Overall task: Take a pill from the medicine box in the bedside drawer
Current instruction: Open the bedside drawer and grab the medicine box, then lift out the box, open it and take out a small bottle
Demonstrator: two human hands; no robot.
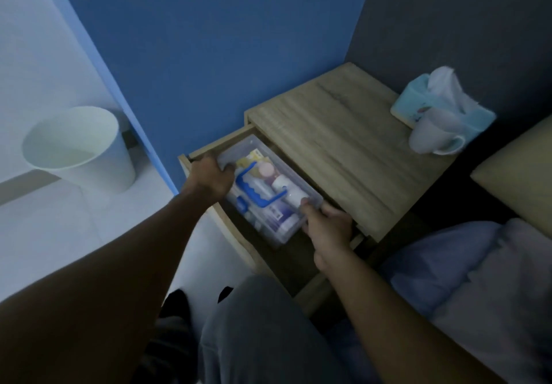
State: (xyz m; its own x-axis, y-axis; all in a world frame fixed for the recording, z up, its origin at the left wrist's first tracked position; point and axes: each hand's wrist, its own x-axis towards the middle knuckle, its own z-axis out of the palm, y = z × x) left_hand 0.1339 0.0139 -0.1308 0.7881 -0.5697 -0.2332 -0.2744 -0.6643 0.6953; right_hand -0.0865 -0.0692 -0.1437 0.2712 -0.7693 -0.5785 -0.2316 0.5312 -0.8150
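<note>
Clear plastic medicine box (270,192) with a blue folding handle (259,188) lying across its top, seated in the open wooden bedside drawer (206,149). Through the transparent walls several small bottles and packets are visible — a white bottle (291,194), a pink-capped container (265,170) and a yellow packet (252,158) among them; individual pills cannot be made out.

The left hand (213,179) grips the far-left end of the box, fingers curled over its rim, beside the drawer's front corner. The right hand (328,226) grasps the near-right end, thumb on top of the rim and fingers wrapped under the edge. Both forearms extend from the lower edge of the view — bare.

The drawer belongs to a light oak-grain bedside cabinet (337,141) standing against a blue wall (209,40). On the cabinet top, at its far right corner, a pale blue tissue box (418,105) with a white tissue raised from it touches a white ceramic mug (433,138). A white round waste bin (80,147) stands on the pale floor to the left, well apart from the cabinet. Bedding (466,276) lies at the right; a grey-trousered knee (263,324) occupies the foreground.
</note>
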